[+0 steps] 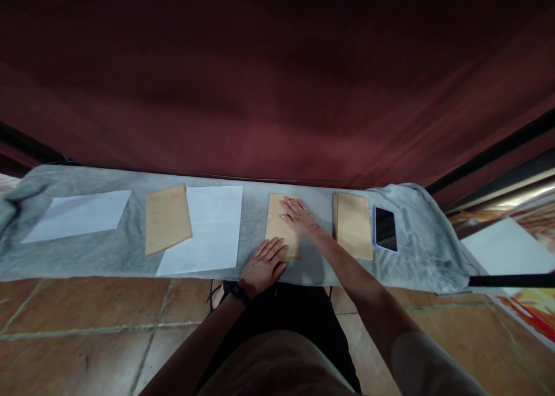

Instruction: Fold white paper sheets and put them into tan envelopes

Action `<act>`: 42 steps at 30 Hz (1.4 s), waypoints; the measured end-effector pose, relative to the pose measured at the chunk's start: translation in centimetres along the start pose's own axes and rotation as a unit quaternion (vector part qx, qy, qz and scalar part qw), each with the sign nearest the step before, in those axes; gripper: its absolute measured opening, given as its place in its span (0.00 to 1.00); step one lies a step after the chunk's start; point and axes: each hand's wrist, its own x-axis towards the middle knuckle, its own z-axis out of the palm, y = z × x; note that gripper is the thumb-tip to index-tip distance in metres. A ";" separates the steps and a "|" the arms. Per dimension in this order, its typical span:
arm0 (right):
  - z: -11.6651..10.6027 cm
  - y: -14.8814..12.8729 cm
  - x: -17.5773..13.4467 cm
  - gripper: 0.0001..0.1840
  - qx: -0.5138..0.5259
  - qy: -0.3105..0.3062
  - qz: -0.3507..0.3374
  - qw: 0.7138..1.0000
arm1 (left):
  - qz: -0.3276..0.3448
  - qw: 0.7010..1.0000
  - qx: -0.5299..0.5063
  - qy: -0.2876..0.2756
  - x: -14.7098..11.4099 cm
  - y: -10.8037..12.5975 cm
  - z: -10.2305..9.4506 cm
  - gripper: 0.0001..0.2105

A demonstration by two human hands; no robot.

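A brown paper envelope [276,218] lies flat on the grey cloth in front of me. My left hand [265,262] rests flat on its lower left part, fingers stretched out. Across its upper right part lies my right hand [299,215], also flat with the fingers extended. Neither hand grips anything. To the right is a small stack of brown envelopes [354,225]. On the left, another brown envelope [167,219] overlaps the edge of a white sheet of paper [212,228].
The grey cloth [254,211] covers a long narrow surface. Another white sheet [82,214] lies at the far left. A phone [385,229] with a dark screen is right of the stack. A dark red curtain [260,124] hangs behind; tiled floor [87,355] shows below.
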 end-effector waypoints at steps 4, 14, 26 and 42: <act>0.2 0.6 1.8 0.29 0.006 0.006 0.015 1.000 | 0.003 1.000 -0.004 0.002 -0.1 0.0 0.0 0.23; 0.9 0.2 3.4 0.29 -0.067 -0.019 -0.026 0.997 | 0.009 0.999 -0.009 0.032 -0.2 0.1 0.0 0.23; 1.7 -2.3 1.0 0.28 -0.100 -0.020 -0.090 0.991 | 0.006 0.999 0.009 0.041 -0.4 0.0 0.5 0.22; 2.0 -5.0 -4.4 0.28 -0.058 -0.039 -0.110 0.991 | 0.011 0.995 0.029 0.091 -0.8 -0.3 1.1 0.19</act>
